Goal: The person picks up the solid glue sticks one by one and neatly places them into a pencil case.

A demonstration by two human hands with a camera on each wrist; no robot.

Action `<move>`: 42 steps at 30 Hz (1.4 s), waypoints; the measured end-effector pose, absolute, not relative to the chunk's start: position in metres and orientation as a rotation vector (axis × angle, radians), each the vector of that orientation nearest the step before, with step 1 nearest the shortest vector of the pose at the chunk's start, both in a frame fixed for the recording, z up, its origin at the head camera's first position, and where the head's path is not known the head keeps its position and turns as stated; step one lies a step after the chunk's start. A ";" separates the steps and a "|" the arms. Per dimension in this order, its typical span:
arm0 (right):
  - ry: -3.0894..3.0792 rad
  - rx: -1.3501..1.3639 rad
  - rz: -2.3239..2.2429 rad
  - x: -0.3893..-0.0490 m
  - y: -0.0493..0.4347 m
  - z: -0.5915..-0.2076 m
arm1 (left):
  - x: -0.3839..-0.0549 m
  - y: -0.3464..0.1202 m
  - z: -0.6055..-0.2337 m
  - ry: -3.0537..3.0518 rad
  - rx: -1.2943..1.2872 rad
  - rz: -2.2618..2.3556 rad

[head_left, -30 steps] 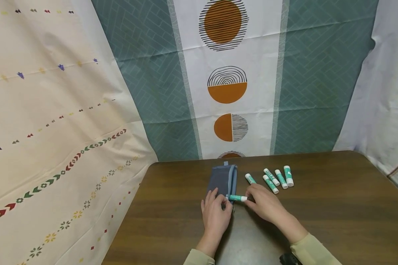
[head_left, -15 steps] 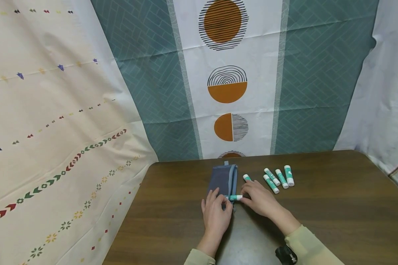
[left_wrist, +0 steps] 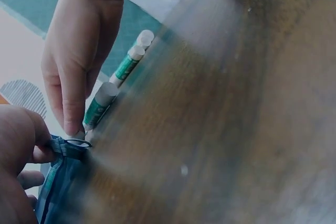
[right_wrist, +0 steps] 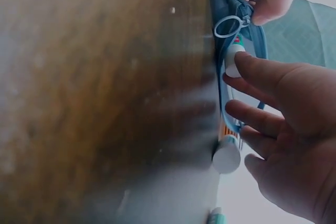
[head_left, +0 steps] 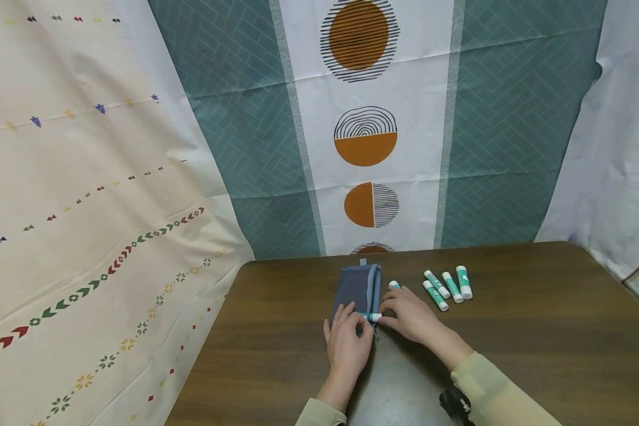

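Note:
A blue-grey zip pouch (head_left: 353, 285) lies on the table with its unzipped side facing right. At its near end my left hand (head_left: 347, 344) pinches the pouch edge by the zip, where a pull ring (right_wrist: 228, 26) hangs. Between right thumb and fingers, my right hand (head_left: 412, 316) holds a green-and-white glue stick (head_left: 375, 318). Most of that stick is inside the pouch opening; its white end (right_wrist: 232, 62) sticks out. A second glue stick (head_left: 394, 284) lies just beyond my right fingers, partly covered by them.
Several more glue sticks (head_left: 435, 296) lie to the right of the pouch, loosely grouped. Patterned cloth (head_left: 364, 207) hangs behind the far edge of the brown wooden table (head_left: 538, 331). A black band (head_left: 455, 402) sits by my right sleeve.
My right hand has moved left, sliding the glue stick deeper into the pouch. The glue stick beyond its fingers has shifted slightly left. My left hand stays in place.

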State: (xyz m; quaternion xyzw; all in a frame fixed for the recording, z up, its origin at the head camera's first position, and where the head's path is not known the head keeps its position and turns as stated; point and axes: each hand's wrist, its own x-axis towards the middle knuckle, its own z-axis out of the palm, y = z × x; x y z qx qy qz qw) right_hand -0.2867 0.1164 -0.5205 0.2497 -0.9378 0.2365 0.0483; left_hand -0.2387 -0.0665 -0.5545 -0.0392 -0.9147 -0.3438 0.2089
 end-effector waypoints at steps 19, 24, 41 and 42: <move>-2.834 0.762 0.726 -0.287 0.112 -0.517 | -0.238 -0.068 -0.553 -2.545 -0.113 -0.963; -2.831 0.788 0.735 -0.287 0.109 -0.517 | -0.238 -0.068 -0.553 -2.541 -0.113 -0.974; -2.824 0.783 0.757 -0.289 0.110 -0.519 | -0.237 -0.067 -0.551 -2.536 -0.128 -0.986; -2.820 0.771 0.751 -0.289 0.111 -0.519 | -0.236 -0.068 -0.551 -2.535 -0.129 -0.989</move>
